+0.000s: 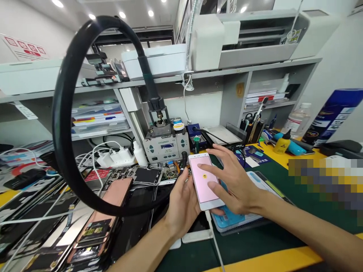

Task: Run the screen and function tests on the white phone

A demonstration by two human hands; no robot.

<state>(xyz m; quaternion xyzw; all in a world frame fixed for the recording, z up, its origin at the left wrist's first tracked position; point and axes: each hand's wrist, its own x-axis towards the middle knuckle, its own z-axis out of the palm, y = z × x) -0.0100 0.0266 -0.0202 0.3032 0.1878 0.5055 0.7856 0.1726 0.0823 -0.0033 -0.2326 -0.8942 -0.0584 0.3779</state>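
Observation:
A white smartphone [202,190] with a lit pink screen and a small yellow icon rests in my left hand [183,209]. The fingers of that hand pass behind the phone, and fingertips show at its lower right edge. Over the screen, my right hand [239,185] has its fingers apart; thumb and index finger are at the glass, though whether they press cannot be made out. A white charging cable [213,230] runs from the phone's bottom edge toward me. Below and to the right lies a blue and clear case [229,223] on the green mat [300,211].
A thick black hose [61,113] loops up on the left from a grey soldering station [167,147]. Opened phones and parts [116,196] cover the left side. A yellow bottle [283,142] and a blue can [331,117] stand at right. Shelves [235,81] line the back.

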